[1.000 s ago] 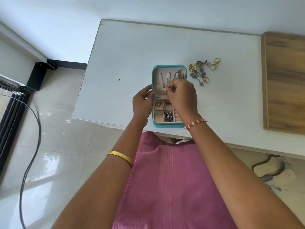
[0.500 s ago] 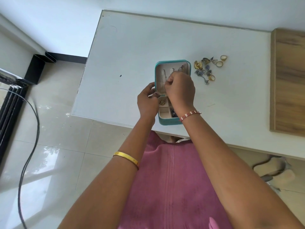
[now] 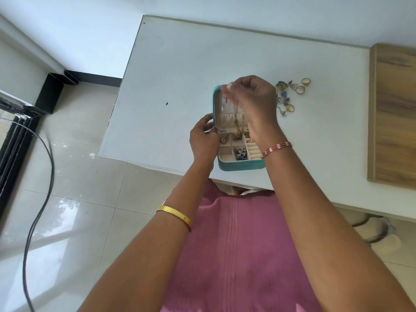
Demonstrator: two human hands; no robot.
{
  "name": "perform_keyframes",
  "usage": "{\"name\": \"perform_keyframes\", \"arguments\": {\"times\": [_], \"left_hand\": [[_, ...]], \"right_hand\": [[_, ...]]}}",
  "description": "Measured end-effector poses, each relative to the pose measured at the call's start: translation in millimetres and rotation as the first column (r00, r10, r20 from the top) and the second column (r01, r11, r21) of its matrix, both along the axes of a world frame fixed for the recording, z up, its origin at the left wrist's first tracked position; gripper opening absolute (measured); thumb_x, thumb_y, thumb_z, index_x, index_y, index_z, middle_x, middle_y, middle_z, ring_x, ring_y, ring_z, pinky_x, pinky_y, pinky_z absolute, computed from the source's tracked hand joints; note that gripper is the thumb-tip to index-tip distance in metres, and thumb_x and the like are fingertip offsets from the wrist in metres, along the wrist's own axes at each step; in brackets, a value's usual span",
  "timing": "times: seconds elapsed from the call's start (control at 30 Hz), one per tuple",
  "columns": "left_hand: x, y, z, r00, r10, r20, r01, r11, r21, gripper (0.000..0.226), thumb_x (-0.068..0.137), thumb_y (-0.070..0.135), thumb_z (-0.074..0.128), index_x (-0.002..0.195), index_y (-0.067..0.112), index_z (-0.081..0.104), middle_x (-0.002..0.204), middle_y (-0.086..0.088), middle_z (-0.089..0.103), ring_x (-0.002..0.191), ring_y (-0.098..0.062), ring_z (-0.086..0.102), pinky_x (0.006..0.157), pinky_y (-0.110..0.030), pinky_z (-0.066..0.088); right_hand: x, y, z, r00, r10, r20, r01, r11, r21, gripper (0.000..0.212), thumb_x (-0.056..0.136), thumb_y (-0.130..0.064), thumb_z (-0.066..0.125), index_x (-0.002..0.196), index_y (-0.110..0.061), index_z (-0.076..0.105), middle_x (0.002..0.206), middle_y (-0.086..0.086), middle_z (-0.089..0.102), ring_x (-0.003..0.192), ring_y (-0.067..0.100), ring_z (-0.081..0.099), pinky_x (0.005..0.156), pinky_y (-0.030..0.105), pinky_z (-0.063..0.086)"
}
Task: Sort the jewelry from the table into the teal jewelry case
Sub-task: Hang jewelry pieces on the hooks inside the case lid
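Note:
The teal jewelry case (image 3: 240, 165) lies open near the front edge of the white table (image 3: 180, 75), its lid flat behind the tray. My right hand (image 3: 252, 97) is raised over the lid and pinches a thin chain (image 3: 236, 122) that hangs down into the case. My left hand (image 3: 203, 140) grips the case's left side by the hinge. The tray's compartments hold a gold stud (image 3: 223, 139), a heap of blue and silver pieces (image 3: 240, 153) and gold rings in the ring rolls. Loose jewelry (image 3: 289, 95) lies right of the case: gold rings and blue and silver pieces.
A wooden board (image 3: 394, 113) lies at the table's right end. Black cables (image 3: 38, 199) trail over the tiled floor on the left. A pair of slippers (image 3: 373, 228) sits under the table's front edge at the right.
My right hand has risen from the lid's middle to its top edge, drawing the chain up so it hangs lengthwise. My left hand stays on the case's side.

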State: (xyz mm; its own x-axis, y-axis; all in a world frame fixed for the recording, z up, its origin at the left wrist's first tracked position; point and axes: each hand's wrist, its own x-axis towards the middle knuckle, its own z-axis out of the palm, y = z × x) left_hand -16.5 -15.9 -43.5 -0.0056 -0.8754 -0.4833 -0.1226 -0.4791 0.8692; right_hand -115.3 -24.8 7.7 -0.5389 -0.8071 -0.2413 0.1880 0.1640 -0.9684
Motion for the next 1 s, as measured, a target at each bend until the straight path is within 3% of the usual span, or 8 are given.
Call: {"name": "perform_keyframes", "arguments": {"times": [0.07, 0.13, 0.37, 0.5, 0.57, 0.73, 0.87, 1.0], "left_hand": [[-0.7, -0.6, -0.9, 1.0, 0.001, 0.013, -0.001, 1.0, -0.001, 0.039, 0.087, -0.005, 0.05, 0.119, 0.014, 0.061, 0.102, -0.005, 0.068, 0.077, -0.011, 0.062, 0.056, -0.01, 0.05], [-1.1, -1.4, -1.3, 0.999, -0.007, 0.033, 0.007, 1.0, -0.011, 0.039, 0.087, -0.004, 0.049, 0.119, 0.014, 0.061, 0.101, -0.004, 0.067, 0.076, -0.009, 0.061, 0.055, -0.008, 0.049], [2.3, -5.2, -1.7, 0.988, -0.07, 0.14, 0.078, 0.996, -0.05, 0.039, 0.088, 0.002, 0.05, 0.123, 0.016, 0.06, 0.108, -0.006, 0.068, 0.092, -0.016, 0.062, 0.075, -0.023, 0.051], [3.2, -6.5, -1.8, 0.98, -0.095, 0.174, 0.104, 0.994, -0.046, 0.037, 0.089, 0.002, 0.048, 0.12, 0.016, 0.061, 0.106, -0.007, 0.069, 0.09, -0.017, 0.062, 0.083, -0.032, 0.053], [3.1, -6.6, -2.2, 0.98, -0.096, 0.176, 0.106, 0.993, -0.045, 0.036, 0.089, 0.002, 0.049, 0.119, 0.016, 0.062, 0.106, -0.006, 0.069, 0.091, -0.016, 0.062, 0.081, -0.031, 0.053], [3.2, -7.6, -2.7, 0.967, -0.121, 0.224, 0.138, 0.988, -0.065, 0.032, 0.09, 0.009, 0.053, 0.121, 0.015, 0.061, 0.105, -0.005, 0.069, 0.092, -0.014, 0.061, 0.089, -0.03, 0.048], [2.7, -8.7, -2.2, 0.951, -0.161, 0.263, 0.181, 0.982, -0.056, 0.032, 0.092, 0.011, 0.052, 0.122, 0.015, 0.06, 0.105, -0.004, 0.068, 0.1, -0.017, 0.062, 0.091, -0.031, 0.048], [2.2, -8.7, -1.1, 0.949, -0.161, 0.271, 0.185, 0.981, -0.066, 0.031, 0.092, 0.01, 0.051, 0.12, 0.014, 0.062, 0.102, -0.005, 0.069, 0.089, -0.014, 0.06, 0.081, -0.024, 0.045]], "right_hand": [[-2.3, 2.6, 8.1, 0.968, 0.038, 0.249, -0.017, 0.996, -0.084, 0.016, 0.082, 0.007, 0.057, 0.07, -0.003, 0.059, 0.067, 0.013, 0.067, 0.07, 0.025, 0.067, 0.08, 0.036, 0.057], [-5.7, 4.8, 13.5, 0.913, 0.094, 0.396, -0.037, 0.988, -0.149, 0.018, 0.085, 0.007, 0.052, 0.071, -0.003, 0.057, 0.067, 0.014, 0.068, 0.069, 0.025, 0.067, 0.079, 0.035, 0.056], [-14.8, 9.5, 34.8, 0.798, 0.176, 0.576, -0.051, 0.973, -0.226, 0.018, 0.09, -0.001, 0.046, 0.074, -0.006, 0.052, 0.068, 0.016, 0.068, 0.067, 0.027, 0.067, 0.073, 0.035, 0.058], [-16.3, 6.3, 45.0, 0.755, 0.203, 0.624, -0.041, 0.963, -0.265, 0.02, 0.092, -0.003, 0.042, 0.073, -0.006, 0.049, 0.058, 0.012, 0.063, 0.057, 0.024, 0.062, 0.077, 0.04, 0.056], [-18.3, 5.9, 49.0, 0.719, 0.23, 0.656, -0.04, 0.956, -0.291, 0.022, 0.092, -0.005, 0.04, 0.072, -0.007, 0.046, 0.052, 0.008, 0.055, 0.049, 0.02, 0.054, 0.068, 0.035, 0.057], [-20.8, 7.1, 56.1, 0.683, 0.327, 0.654, -0.111, 0.93, -0.349, 0.016, 0.082, -0.008, 0.037, 0.066, -0.011, 0.038, 0.046, 0.001, 0.037, 0.04, 0.013, 0.033, 0.049, 0.023, 0.041], [-24.9, 4.5, 57.1, 0.726, 0.298, 0.62, -0.143, 0.947, -0.288, 0.021, 0.085, -0.008, 0.033, 0.065, -0.014, 0.033, 0.044, 0.0, 0.033, 0.039, 0.013, 0.028, 0.047, 0.022, 0.037], [-31.2, 9.3, 58.1, 0.898, 0.146, 0.415, -0.144, 0.989, -0.038, 0.024, 0.087, -0.01, 0.044, 0.063, -0.013, 0.045, 0.042, -0.002, 0.03, 0.039, 0.012, 0.021, 0.043, 0.018, 0.029]]}}
